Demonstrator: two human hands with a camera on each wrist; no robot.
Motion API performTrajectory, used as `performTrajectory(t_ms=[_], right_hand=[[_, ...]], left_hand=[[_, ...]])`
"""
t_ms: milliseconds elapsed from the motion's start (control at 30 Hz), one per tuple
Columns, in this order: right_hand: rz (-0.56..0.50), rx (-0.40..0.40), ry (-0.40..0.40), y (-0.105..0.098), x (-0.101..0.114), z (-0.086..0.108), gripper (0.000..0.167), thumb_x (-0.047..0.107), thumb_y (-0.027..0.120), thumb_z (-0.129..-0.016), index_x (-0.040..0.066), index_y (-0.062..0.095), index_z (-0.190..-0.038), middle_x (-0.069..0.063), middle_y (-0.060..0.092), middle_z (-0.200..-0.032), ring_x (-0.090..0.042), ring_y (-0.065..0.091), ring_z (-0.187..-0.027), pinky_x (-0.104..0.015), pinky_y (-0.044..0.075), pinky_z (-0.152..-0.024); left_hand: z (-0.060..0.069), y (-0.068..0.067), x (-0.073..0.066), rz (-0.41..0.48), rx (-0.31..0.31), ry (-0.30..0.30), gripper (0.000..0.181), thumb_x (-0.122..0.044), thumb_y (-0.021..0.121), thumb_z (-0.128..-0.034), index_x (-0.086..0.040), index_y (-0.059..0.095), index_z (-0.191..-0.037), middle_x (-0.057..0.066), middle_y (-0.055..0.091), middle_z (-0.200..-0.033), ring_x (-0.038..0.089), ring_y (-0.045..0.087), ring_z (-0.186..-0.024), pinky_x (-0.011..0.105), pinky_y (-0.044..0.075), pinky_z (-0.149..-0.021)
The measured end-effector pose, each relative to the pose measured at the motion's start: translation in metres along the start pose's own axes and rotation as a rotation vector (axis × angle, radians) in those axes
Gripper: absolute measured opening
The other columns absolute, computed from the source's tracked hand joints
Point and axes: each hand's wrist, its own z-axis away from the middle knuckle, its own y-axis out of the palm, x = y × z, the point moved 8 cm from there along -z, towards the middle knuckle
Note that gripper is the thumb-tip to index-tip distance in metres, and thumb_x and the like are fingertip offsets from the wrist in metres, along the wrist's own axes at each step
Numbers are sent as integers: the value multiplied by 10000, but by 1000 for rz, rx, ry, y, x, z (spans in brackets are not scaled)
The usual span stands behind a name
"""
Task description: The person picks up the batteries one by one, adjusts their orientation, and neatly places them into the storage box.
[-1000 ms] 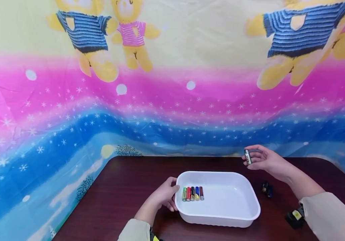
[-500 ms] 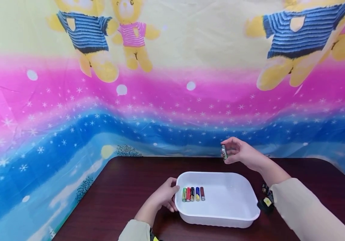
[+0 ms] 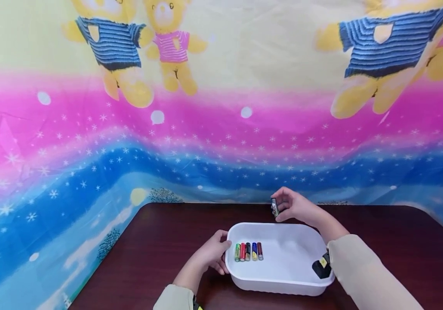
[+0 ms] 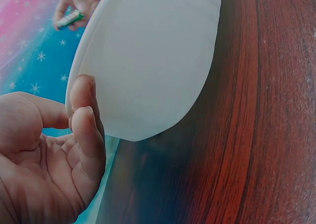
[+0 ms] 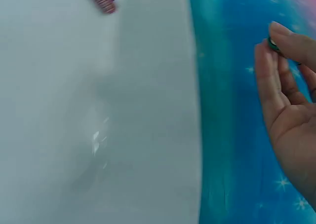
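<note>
My left hand grips the left rim of a white plastic tray; in the left wrist view its fingers curl against the outer wall. Above the tray's far edge, my right hand pinches a green-and-silver battery between thumb and fingers, held roughly upright. Only the battery's dark green end shows in the right wrist view. Inside the tray, at the left, a row of batteries lies side by side: green, red, black, blue-and-yellow and brown.
The tray stands on a dark red-brown wooden table. A printed cloth with bears and snowflakes hangs behind and around it. A black device on the right wrist hangs over the tray's right side. The right sleeve covers the table beyond.
My right hand has carried the battery leftward from right of the tray to above its far edge, lowering slightly at the end. The dark batteries on the right are now hidden behind the arm.
</note>
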Motion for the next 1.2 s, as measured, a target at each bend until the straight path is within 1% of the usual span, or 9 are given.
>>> performTrajectory(t_ms=[133,200,333,467,567,667,833,967,1200], right_hand=[[198,91,22,17,-9,0,590,11,797,-679,-18,448,-1155,-130,547,-971,-250,579,-832,-352,546,-702],[301,131,27,26,-13,0,555,57,813,-672,-2,483,-1115,-91,566,-925,-221,573,-807,-324,534,-703],[441,169,71,39,-18,0,487,135,838,-655,63,541,-1034,-29,583,-843,-184,544,-763,-306,502,-670],[500,204,155,50,-28,3,442,170,847,-645,94,572,-982,-13,599,-762,-170,546,-698,-298,494,-621],[549,243,182,60,-36,5,424,178,851,-636,99,591,-961,3,605,-705,-146,545,-644,-280,484,-590],[604,264,170,68,-42,5,419,187,853,-633,102,605,-959,15,598,-666,-123,536,-608,-264,463,-580],[700,253,173,74,-49,3,441,230,862,-618,125,604,-961,19,561,-669,-121,517,-586,-273,448,-559],[775,245,171,77,-49,2,451,288,864,-607,142,605,-946,28,543,-691,-120,505,-605,-279,441,-568],[837,259,173,84,-46,1,442,344,850,-618,178,590,-936,45,521,-725,-119,485,-656,-291,424,-602]], left_hand=[[-1,0,0,-10,0,-2,385,-205,425,-991,-61,329,-1335,205,596,-728,188,556,-396,273,492,-363],[-2,0,1,-12,1,-3,389,-207,425,-991,-60,327,-1338,206,598,-728,187,557,-396,277,495,-365],[-3,1,1,-7,6,-2,386,-202,418,-993,-60,324,-1339,215,599,-728,187,555,-394,277,493,-362],[-4,1,2,-4,2,-3,381,-200,415,-993,-62,326,-1337,215,596,-731,185,552,-392,273,488,-355],[-3,1,2,-2,1,-1,377,-199,416,-993,-64,330,-1334,217,592,-738,185,549,-391,274,489,-355],[-3,2,2,-1,0,-2,368,-199,420,-992,-70,338,-1327,226,586,-735,185,546,-390,275,489,-355],[-1,4,2,12,3,-8,362,-202,424,-992,-78,341,-1322,237,581,-714,188,546,-388,270,484,-351],[-1,4,1,23,2,-9,358,-199,419,-993,-80,337,-1320,250,574,-699,191,544,-384,265,477,-344],[-2,4,2,25,0,-8,359,-196,419,-993,-80,335,-1322,258,573,-690,193,546,-384,265,476,-342]])
